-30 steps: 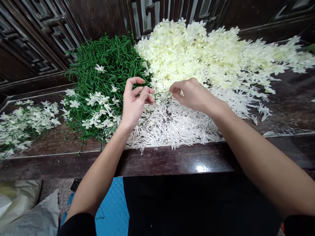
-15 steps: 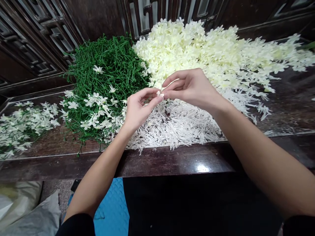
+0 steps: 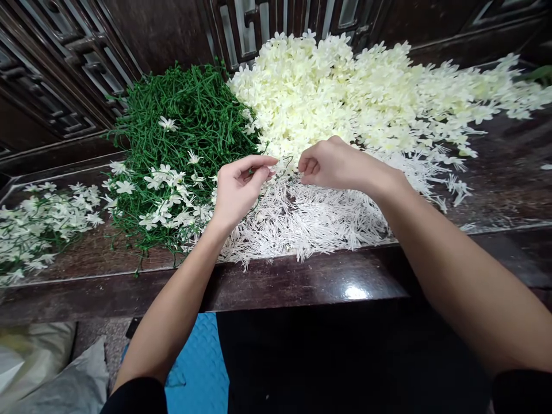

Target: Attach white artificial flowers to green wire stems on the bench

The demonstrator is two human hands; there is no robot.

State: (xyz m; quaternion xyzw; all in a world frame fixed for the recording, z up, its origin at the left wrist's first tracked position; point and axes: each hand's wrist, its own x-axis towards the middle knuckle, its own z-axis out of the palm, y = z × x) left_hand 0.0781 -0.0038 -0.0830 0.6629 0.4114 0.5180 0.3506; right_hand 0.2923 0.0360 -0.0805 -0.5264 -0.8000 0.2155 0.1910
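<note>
Hands (image 3: 236, 192) near white sprigs (image 3: 319, 221), green stems (image 3: 194, 106), cream blossoms (image 3: 310, 92).

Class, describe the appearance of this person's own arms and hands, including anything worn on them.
The five-fingered left hand and right hand are bare, with no gloves, rings or watch visible. Both slim forearms are uncovered, with no clear markings. Plain black fabric sleeves show at the picture's lower edge, ending around the elbows.

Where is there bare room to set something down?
The dark-brown wooden surface is largely bare at right, between the pale-yellow flowers and the glossy front ledge, narrow, mostly bare before the spiky white sprigs. Crowded: the middle, under flowers and sprigs, and left, under tangled green stems.
</note>
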